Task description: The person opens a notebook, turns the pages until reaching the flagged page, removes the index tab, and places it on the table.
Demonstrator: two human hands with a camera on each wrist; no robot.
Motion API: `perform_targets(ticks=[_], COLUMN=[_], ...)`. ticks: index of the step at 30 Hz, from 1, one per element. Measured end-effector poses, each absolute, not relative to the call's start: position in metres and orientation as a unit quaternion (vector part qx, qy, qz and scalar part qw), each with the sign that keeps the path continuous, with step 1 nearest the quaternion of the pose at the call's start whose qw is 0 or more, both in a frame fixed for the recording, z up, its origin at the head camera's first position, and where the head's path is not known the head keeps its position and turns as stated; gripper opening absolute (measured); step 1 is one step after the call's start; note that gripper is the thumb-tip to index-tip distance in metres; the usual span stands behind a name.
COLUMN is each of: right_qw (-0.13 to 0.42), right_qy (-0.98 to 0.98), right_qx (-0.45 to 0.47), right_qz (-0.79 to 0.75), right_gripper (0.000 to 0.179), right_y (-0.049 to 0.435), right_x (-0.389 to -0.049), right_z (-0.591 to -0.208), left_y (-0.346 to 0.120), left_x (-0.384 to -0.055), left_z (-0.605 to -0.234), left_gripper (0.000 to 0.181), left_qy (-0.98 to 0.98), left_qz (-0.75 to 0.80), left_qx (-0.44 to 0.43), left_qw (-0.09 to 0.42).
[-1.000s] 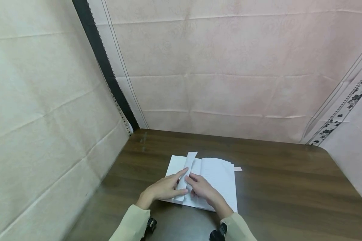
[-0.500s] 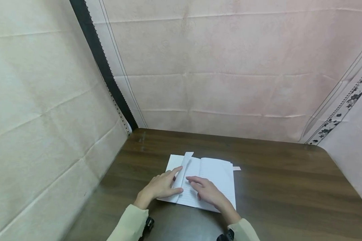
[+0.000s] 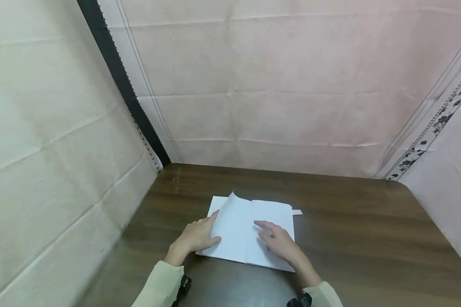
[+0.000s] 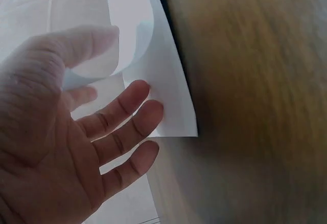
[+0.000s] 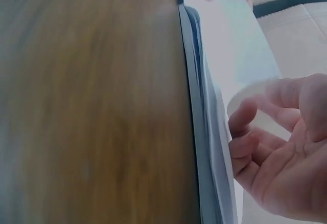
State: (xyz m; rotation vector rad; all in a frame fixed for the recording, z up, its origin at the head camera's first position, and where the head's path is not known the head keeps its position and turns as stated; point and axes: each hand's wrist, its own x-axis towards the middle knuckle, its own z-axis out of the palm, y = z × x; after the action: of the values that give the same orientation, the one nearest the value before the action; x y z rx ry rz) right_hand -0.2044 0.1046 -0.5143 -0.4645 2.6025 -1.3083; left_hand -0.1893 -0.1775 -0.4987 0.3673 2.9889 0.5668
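Observation:
An open notebook (image 3: 272, 213) with faintly lined white pages lies on the table. Its loose left page (image 3: 232, 217) bows up, with the far left corner raised. My left hand (image 3: 195, 236) is at the notebook's left edge, thumb and fingers spread. In the left wrist view the curved page (image 4: 138, 35) passes between the thumb and the lower fingers, which reach toward the sheet beneath. My right hand (image 3: 279, 244) hovers over the right page, index finger extended and the others loosely bent, holding nothing. In the right wrist view, the layered page edges (image 5: 207, 111) show beside it.
A small pale tab (image 3: 297, 212) sticks out from the notebook's right side. The brown wooden table (image 3: 349, 238) extends around it. Pale cloth hangs at the back (image 3: 276, 85) and along the left side (image 3: 53, 149). Dark devices (image 3: 300, 301) are strapped to both wrists.
The page, earlier curled into a narrow strip near the left hand, has unrolled leftward into a broad sheet. My right hand has moved right, away from it; the left hand has shifted slightly left.

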Motion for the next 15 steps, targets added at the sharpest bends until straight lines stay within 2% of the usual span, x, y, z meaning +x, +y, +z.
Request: perform_targets(ticks=[4,11,15], right_qw=[0.080,0.074,0.080], right_qy=[0.889,0.900,0.904], right_qx=[-0.135,-0.112,-0.104], right_qz=[-0.430,-0.415,-0.406], right_gripper=[0.037,0.041,0.044], right_y=[0.117,0.137,0.147], right_x=[-0.201,-0.198,-0.198], right_z=[-0.513,-0.510,-0.510], left_y=[-0.181,-0.183,-0.183], left_x=[-0.188,-0.184,-0.184], left_z=[-0.501,-0.498,-0.494], left_gripper=[0.096,0.125,0.124], left_qy=[0.976,0.974,0.974], left_qz=[0.187,0.207,0.206], left_qx=[0.106,0.050,0.040], left_qw=[0.036,0.082,0.090])
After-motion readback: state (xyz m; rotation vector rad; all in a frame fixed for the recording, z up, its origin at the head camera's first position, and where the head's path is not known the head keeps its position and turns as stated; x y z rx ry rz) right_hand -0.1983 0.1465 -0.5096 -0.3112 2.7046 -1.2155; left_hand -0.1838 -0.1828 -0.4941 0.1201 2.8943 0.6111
